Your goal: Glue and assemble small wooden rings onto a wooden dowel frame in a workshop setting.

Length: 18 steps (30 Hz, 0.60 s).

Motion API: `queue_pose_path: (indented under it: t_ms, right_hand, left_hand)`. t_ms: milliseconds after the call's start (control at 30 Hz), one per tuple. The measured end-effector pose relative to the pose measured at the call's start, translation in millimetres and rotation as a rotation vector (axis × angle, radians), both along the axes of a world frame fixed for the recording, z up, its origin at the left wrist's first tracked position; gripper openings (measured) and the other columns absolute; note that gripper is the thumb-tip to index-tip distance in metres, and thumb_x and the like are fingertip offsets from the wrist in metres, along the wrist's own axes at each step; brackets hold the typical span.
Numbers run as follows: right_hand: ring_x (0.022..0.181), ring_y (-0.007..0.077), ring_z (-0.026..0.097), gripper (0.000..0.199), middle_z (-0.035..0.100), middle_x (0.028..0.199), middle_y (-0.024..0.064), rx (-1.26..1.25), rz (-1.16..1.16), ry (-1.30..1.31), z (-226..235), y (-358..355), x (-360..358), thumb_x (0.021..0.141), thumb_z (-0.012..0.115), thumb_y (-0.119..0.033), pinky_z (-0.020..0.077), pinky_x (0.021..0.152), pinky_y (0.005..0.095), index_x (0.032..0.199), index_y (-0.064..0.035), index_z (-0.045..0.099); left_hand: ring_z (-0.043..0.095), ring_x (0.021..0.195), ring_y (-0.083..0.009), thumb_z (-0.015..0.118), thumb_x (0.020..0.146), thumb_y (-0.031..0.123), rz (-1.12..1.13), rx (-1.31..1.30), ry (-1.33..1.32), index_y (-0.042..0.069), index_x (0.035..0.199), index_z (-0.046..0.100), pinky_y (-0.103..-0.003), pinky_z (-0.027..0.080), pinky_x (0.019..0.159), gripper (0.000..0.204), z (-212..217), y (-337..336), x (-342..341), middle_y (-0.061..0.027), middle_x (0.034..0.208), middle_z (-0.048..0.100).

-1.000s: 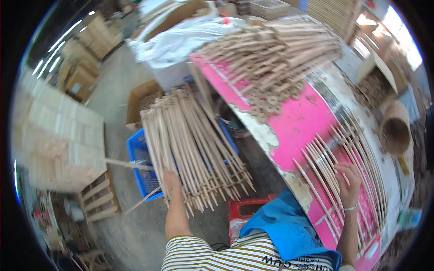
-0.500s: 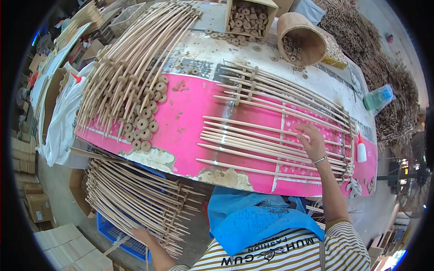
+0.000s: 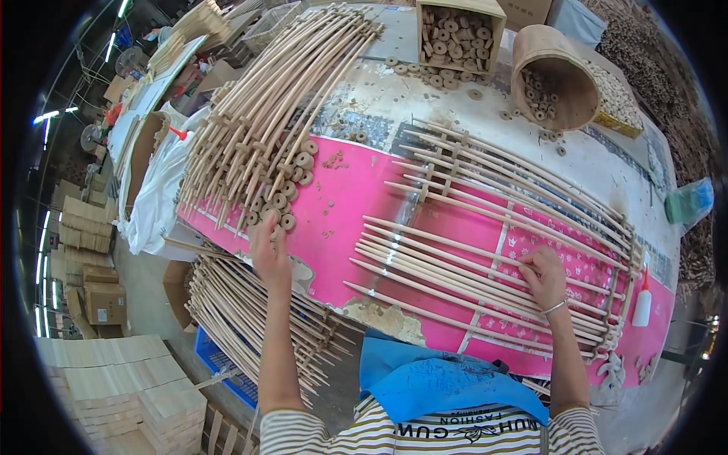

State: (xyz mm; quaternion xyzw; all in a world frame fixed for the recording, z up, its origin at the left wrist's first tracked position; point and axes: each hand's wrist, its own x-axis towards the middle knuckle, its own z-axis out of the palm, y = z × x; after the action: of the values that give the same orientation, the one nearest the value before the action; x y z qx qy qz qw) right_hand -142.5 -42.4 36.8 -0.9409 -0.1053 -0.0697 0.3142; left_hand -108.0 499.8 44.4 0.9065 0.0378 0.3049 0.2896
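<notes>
My left hand is over the near left edge of the pink-covered table, its fingers stretched toward a heap of wooden rings. It appears to hold nothing. Beside that heap lies a large pile of long wooden rods with rings on them. My right hand is above a row of pale wooden rods laid side by side on the right. Its fingers are curled together; whatever may be between them is hidden. At their right ends these rods meet upright wooden crosspieces. Farther back, more rods pass through crosspieces.
A white glue bottle with a red tip stands at the right. An open wooden box and a tilted wooden barrel hold rings at the back. Below the table's left edge, more rods lie over a blue crate.
My left hand has risen from the rods below the table to the ring heap. My right hand's fingers have drawn together over the rods. The whole view has shifted.
</notes>
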Motion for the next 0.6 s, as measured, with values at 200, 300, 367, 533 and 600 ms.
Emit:
queue_pose_path:
  t_ms: [200, 300, 367, 533, 600]
  right_hand:
    - [0.090, 0.0340, 0.064, 0.013, 0.064, 0.092, 0.0136, 0.088, -0.068, -0.003, 0, 8, 3, 0.084, 0.076, -0.001, 0.0517, 0.077, 0.0420, 0.093, -0.0004, 0.068]
    - [0.087, 0.0311, 0.067, 0.012, 0.064, 0.092, 0.0136, 0.277, -0.141, 0.087, -3, 7, 1, 0.087, 0.075, 0.001, 0.0533, 0.074, 0.0391, 0.096, 0.0010, 0.068]
    - [0.084, 0.0282, 0.068, 0.012, 0.064, 0.092, 0.0136, 0.346, -0.136, 0.110, 5, 3, -4, 0.088, 0.073, 0.003, 0.0545, 0.074, 0.0361, 0.100, 0.0017, 0.067]
    - [0.087, 0.0226, 0.067, 0.013, 0.064, 0.096, 0.0120, 0.315, -0.094, 0.106, 11, -3, -9, 0.090, 0.071, 0.005, 0.0557, 0.079, 0.0312, 0.102, 0.0027, 0.067]
    - [0.089, 0.0183, 0.067, 0.013, 0.064, 0.098, 0.0098, 0.307, -0.079, 0.116, 12, -3, -10, 0.092, 0.070, 0.005, 0.0562, 0.080, 0.0293, 0.104, 0.0029, 0.067]
  left_hand:
    - [0.063, 0.112, -0.0328, 0.071, 0.087, 0.001, -0.041, 0.454, 0.136, 0.014, 0.138, 0.066, -0.047, 0.052, 0.092, 0.053, 18, -16, 116, -0.0074, 0.126, 0.063]
    - [0.066, 0.107, -0.0334, 0.069, 0.091, 0.003, -0.016, 0.394, 0.125, 0.008, 0.129, 0.070, -0.047, 0.052, 0.090, 0.038, 30, -10, 134, -0.0108, 0.114, 0.067]
    - [0.067, 0.105, -0.0343, 0.065, 0.097, 0.007, 0.046, 0.199, 0.020, 0.005, 0.125, 0.071, -0.045, 0.053, 0.090, 0.028, 38, 4, 129, -0.0140, 0.110, 0.069]
    - [0.067, 0.089, -0.0260, 0.070, 0.099, 0.018, 0.243, 0.082, 0.090, 0.003, 0.119, 0.070, -0.039, 0.053, 0.084, 0.025, 15, 57, 54, -0.0099, 0.105, 0.071]
    - [0.068, 0.098, -0.0275, 0.076, 0.095, 0.022, 0.242, 0.084, 0.230, 0.005, 0.130, 0.067, -0.040, 0.054, 0.089, 0.040, 3, 55, 22, -0.0111, 0.114, 0.070]
